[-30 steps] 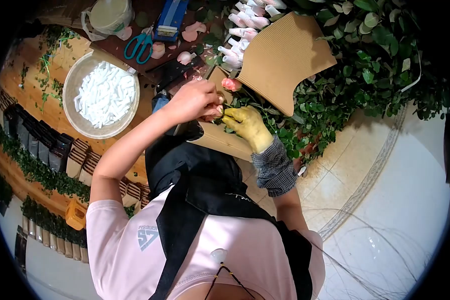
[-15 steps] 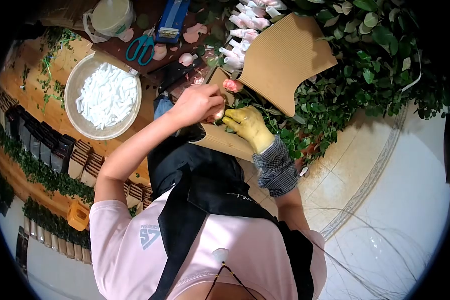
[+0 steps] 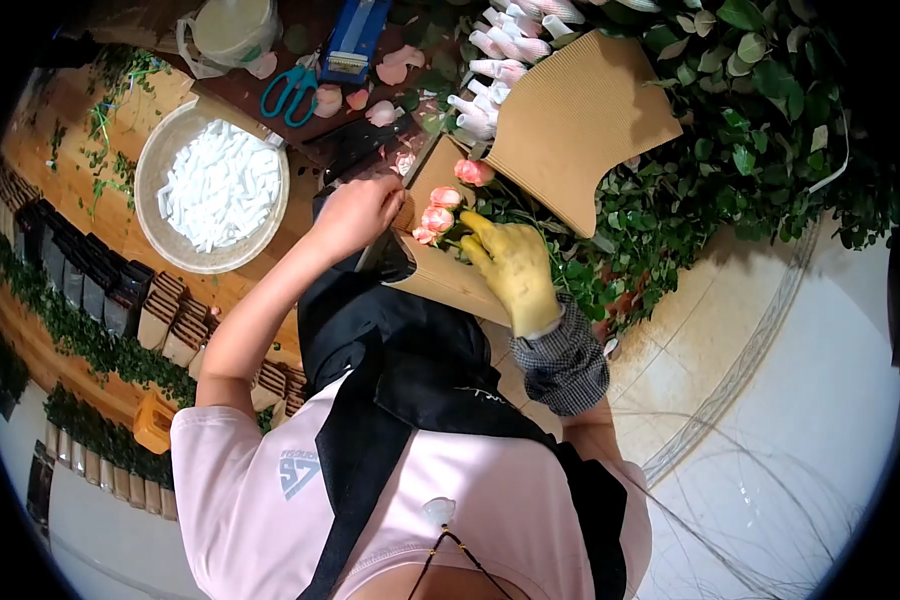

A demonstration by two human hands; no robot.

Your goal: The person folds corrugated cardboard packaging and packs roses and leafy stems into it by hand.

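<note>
Several pink-orange roses point(image 3: 437, 217) lie together on a sheet of corrugated cardboard point(image 3: 450, 270) in front of my body. Another rose point(image 3: 473, 172) sits just above them, by the edge of a curved cardboard piece. My left hand point(image 3: 358, 215), bare, has its fingers closed at the left edge of the cardboard sheet, left of the blooms. My right hand point(image 3: 513, 268) wears a yellow glove. Its index finger and thumb are apart, beside the roses and their green stems. The stems are partly hidden under the glove.
A round tub point(image 3: 152, 215) of white tubes stands at left. Teal scissors point(image 3: 291, 92), a blue tool point(image 3: 355, 40), a white bucket point(image 3: 232, 28) and loose petals lie at the back. Wrapped pink-white buds point(image 3: 485, 110), a curved cardboard piece point(image 3: 580, 120) and heaped leafy stems point(image 3: 700, 170) fill the right.
My left hand has moved left and up, off the rose to the cardboard edge. My right glove has shifted slightly right and down and its fingers have parted. The roses on the cardboard are now visible.
</note>
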